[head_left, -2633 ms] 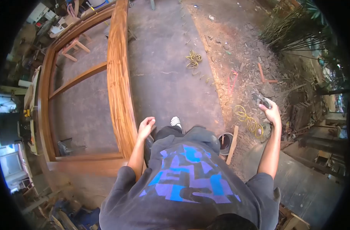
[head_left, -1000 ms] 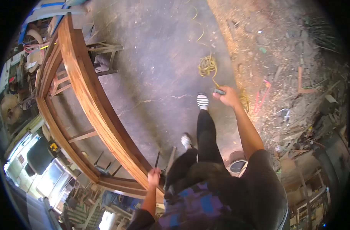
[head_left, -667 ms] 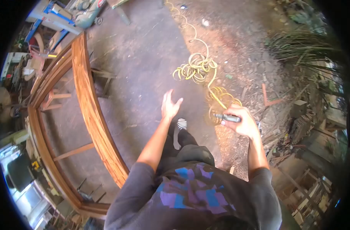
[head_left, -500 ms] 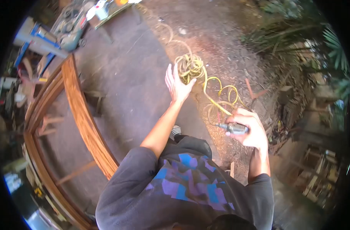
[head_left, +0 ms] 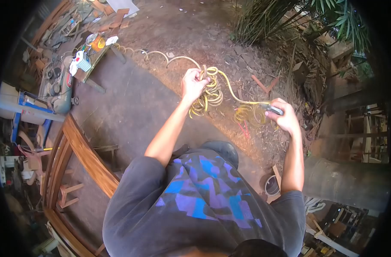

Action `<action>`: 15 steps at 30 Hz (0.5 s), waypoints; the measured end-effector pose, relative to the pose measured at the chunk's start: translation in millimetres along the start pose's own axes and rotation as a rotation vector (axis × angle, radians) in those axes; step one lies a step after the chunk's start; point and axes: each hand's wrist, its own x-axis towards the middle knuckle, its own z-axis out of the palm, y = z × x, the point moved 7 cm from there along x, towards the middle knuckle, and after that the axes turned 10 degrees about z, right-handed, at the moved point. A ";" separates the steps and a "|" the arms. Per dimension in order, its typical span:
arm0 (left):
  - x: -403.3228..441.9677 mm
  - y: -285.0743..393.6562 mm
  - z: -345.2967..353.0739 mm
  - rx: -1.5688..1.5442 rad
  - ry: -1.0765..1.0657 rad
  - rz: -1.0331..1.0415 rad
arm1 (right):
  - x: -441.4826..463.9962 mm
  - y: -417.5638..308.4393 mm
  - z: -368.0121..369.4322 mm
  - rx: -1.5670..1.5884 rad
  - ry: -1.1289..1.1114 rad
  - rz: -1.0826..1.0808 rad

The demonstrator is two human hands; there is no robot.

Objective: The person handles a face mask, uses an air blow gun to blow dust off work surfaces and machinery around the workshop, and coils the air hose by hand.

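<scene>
A tangled bundle of yellow coiled hose [head_left: 212, 92] hangs from my left hand [head_left: 193, 85], whose fingers are closed round its upper loops. My right hand [head_left: 285, 116] grips a small grey metal tool [head_left: 273, 109] to the right of the bundle. A yellow stretch of hose runs from the bundle to that tool, and more loops hang just left of my right hand. Another stretch leads from the bundle toward the upper left, along the ground. What joins the hose and the tool is too small to tell.
A brown wooden frame [head_left: 90, 156] stands at the lower left. Beyond it are a small table [head_left: 92, 64] with containers and a grey-green tank [head_left: 63, 100]. A bucket [head_left: 272, 185] sits near my right side. Plants [head_left: 264, 21] and wood scraps are at the upper right.
My left hand, open beside the hose bundle half a second ago, has closed on it. My right hand, with the tool, has moved up and right. The view has turned, shifting the wooden frame lower.
</scene>
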 end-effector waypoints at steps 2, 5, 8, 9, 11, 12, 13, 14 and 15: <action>1.3 29.0 -2.7 -0.042 -0.027 -0.014 | 21.2 53.4 30.4 0.055 -0.059 0.048; -5.3 59.1 0.3 -0.035 -0.053 -0.035 | 53.6 103.0 83.8 0.349 -0.229 0.128; -12.3 94.6 7.0 0.073 -0.033 -0.002 | 69.0 60.2 78.2 0.514 -0.297 0.012; -15.0 96.2 12.0 0.091 -0.027 -0.007 | 76.7 52.3 75.7 0.621 -0.329 -0.031; -17.3 98.9 21.7 0.121 -0.017 -0.012 | 84.2 33.9 74.3 0.648 -0.467 -0.036; -18.1 100.7 25.2 0.140 -0.017 -0.011 | 88.9 25.9 79.5 0.716 -0.480 -0.082; -20.7 102.1 27.5 0.159 -0.016 -0.013 | 90.1 20.9 85.5 0.783 -0.496 -0.128; -20.9 103.4 28.9 0.179 -0.011 -0.014 | 93.5 24.1 94.2 0.935 -0.563 -0.063; -20.9 104.0 29.1 0.201 -0.004 -0.016 | 95.2 15.8 93.7 0.980 -0.585 -0.085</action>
